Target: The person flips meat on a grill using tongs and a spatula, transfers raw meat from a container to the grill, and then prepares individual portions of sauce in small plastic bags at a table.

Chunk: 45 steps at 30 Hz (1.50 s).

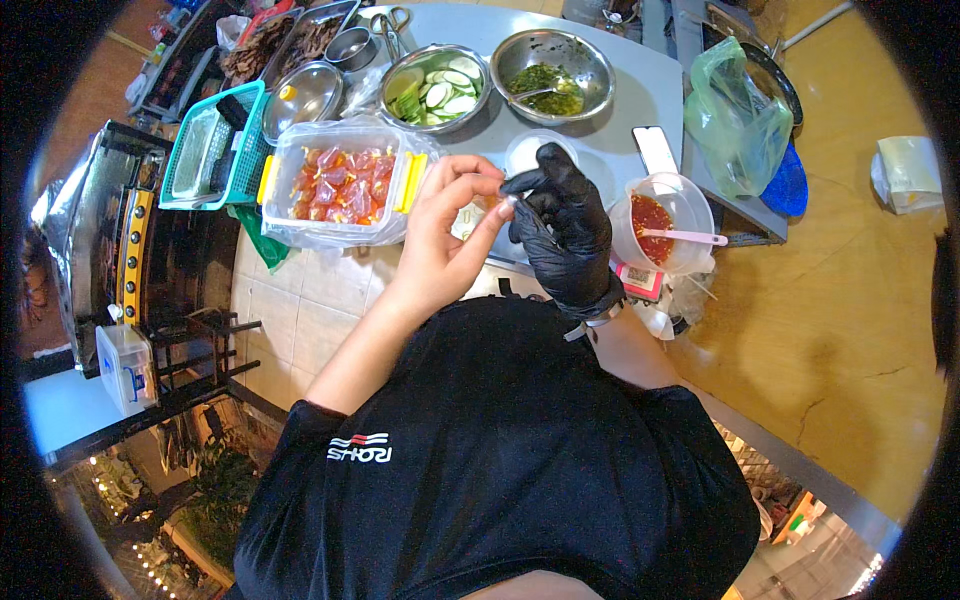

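Observation:
My bare left hand [459, 217] is raised over the table's near edge, thumb and fingertips drawn together. They meet the fingertips of my right hand [564, 225], which wears a black glove. Whether something small is pinched where the hands meet is too small to tell. Behind the right hand is a round white-filled tub [523, 154], partly covered by the glove. Left of my left hand stands a clear plastic box [274, 180] with yellow clips, holding glossy red-orange pieces. Pale yellowish rings [466, 223] show through the gap in my left hand.
Steel bowls of sliced green vegetable [450, 86] and chopped green sauce [547, 82] stand behind. At right are a phone [655, 150], a pitcher of red chili sauce [651, 225] with a pink spoon, and a green plastic bag [739, 120]. A teal basket [251, 142] and scissors [388, 34] are leftward.

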Tool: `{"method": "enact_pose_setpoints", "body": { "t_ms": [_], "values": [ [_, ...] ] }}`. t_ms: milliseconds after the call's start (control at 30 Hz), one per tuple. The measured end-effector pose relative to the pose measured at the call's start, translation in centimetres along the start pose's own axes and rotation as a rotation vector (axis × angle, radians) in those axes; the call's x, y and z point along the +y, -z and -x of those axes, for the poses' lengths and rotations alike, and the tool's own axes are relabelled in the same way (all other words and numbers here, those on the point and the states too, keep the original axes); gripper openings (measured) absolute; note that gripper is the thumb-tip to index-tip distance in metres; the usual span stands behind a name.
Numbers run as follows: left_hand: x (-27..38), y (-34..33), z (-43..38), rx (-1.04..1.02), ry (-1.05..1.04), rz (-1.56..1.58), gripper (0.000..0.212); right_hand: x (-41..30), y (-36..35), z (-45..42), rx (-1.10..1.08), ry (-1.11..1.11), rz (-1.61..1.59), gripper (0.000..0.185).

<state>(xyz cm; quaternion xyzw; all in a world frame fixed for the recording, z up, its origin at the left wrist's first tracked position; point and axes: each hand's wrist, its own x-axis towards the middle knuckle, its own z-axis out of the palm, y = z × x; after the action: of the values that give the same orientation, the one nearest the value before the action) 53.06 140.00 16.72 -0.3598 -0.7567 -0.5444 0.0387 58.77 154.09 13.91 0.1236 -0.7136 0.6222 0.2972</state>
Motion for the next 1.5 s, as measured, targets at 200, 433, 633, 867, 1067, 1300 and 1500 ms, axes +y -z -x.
{"method": "enact_pose_setpoints", "body": {
  "t_ms": [200,433,633,867,1067,1300,1500],
  "values": [
    [-0.8,0.2,0.1,0.123,0.002,-0.032,0.007,-0.7,1.4,0.1,-0.118,-0.148,0.074,0.051],
    [-0.6,-1.1,0.6,0.212,0.086,0.090,0.007,-0.1,1.5,-0.5,0.145,-0.446,-0.679,0.090],
    [-0.2,-0.8,0.6,0.174,-0.131,-0.312,0.012,0.1,-0.2,-0.3,0.088,-0.191,-0.092,0.093],
    [-1.1,-1.2,1.3,0.210,0.056,-0.094,0.008,-0.5,0.3,0.5,-0.068,-0.121,0.179,0.083],
    [-2.4,-2.0,2.1,0.208,0.435,0.592,0.008,0.4,1.7,1.8,-0.031,-0.301,-0.495,0.075],
    [-1.5,-2.2,1.7,0.192,0.183,0.150,0.007,-1.2,1.0,-0.2,0.188,-0.519,-0.521,0.090],
    [-0.4,-1.7,1.4,0.168,-0.109,-0.323,0.011,-0.7,0.6,-0.5,-0.063,-0.163,0.136,0.089]
  ]
}}
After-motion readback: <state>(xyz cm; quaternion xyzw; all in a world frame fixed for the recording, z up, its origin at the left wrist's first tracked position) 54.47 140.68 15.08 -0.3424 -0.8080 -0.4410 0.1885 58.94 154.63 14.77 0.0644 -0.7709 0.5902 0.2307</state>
